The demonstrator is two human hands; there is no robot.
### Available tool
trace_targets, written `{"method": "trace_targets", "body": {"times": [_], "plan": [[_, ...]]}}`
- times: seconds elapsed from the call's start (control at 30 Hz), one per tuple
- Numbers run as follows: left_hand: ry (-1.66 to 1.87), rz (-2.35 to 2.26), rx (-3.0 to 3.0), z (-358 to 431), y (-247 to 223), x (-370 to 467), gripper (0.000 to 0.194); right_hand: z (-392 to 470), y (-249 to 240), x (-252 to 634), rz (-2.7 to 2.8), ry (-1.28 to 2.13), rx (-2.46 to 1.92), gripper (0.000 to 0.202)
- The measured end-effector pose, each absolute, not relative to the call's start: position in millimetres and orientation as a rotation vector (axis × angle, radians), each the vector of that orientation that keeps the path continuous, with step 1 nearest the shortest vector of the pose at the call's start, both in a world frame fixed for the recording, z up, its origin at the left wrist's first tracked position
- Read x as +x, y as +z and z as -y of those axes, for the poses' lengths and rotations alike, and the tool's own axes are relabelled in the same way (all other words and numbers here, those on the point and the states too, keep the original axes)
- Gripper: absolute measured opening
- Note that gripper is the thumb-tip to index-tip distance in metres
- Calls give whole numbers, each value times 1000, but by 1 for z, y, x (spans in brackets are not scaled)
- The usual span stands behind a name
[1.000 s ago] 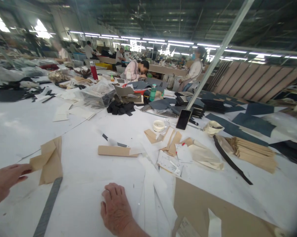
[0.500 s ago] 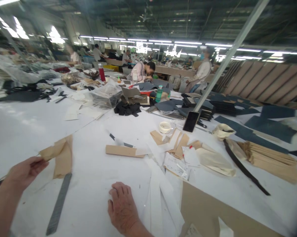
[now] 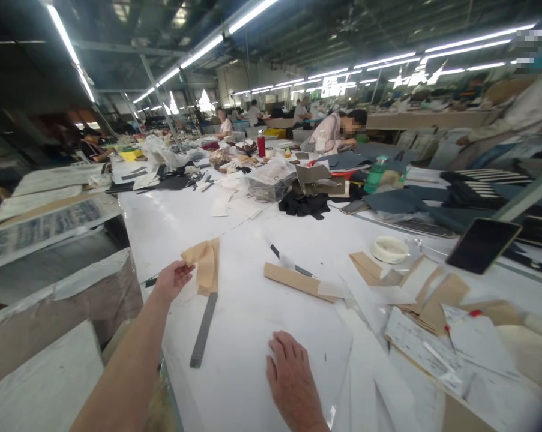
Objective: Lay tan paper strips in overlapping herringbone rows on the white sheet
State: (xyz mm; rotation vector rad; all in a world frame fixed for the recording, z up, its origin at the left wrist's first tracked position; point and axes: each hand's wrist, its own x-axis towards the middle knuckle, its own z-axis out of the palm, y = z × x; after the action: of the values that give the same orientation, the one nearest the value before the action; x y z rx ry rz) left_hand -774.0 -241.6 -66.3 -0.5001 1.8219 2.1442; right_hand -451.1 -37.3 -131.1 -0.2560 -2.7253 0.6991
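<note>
At the table's left edge, my left hand (image 3: 176,279) pinches the corner of a folded tan fabric piece (image 3: 209,267) between thumb and fingers. The rest of that piece lies on the white tabletop. A dark grey strip (image 3: 203,333) reaches out from its lower end toward me. My right hand (image 3: 293,378) rests palm down on the table, fingers slightly bent and holding nothing that shows. Beyond it lies a flat tan strip (image 3: 293,281) with white paper at its right end, and a narrow dark strip (image 3: 304,271) just behind.
To the right are white paper strips (image 3: 363,366), tan pieces (image 3: 444,300), written papers (image 3: 424,342), a tape roll (image 3: 390,249) and a phone (image 3: 483,245). Black scraps (image 3: 304,204), a clear plastic bag (image 3: 271,179) and a green bottle (image 3: 376,174) stand farther back. Several people work beyond.
The view has swung left, so everything sits farther right and the left table edge now shows. My left hand still pinches the tan piece; my right hand still rests on the table.
</note>
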Motion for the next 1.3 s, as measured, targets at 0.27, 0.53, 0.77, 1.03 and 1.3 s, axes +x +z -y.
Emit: {"method": "trace_targets", "body": {"times": [0.27,0.53,0.77,1.03,1.3], "plan": [[2062,-1871,-378,245,-82,-751,13,33,-142,-451,2696,716,-221,24],[2081,-1843,-352,250,-99,-743,12,69,-117,-578,2744,706,175,39],[2165,-1810,-385,260,-109,-748,8,119,-157,-677,2763,722,284,47],[2686,-1484,-168,287,-47,-755,11,121,-163,-671,2738,679,270,48],[2990,-1516,331,339,67,-706,9,125,-156,-670,2746,771,264,47]]}}
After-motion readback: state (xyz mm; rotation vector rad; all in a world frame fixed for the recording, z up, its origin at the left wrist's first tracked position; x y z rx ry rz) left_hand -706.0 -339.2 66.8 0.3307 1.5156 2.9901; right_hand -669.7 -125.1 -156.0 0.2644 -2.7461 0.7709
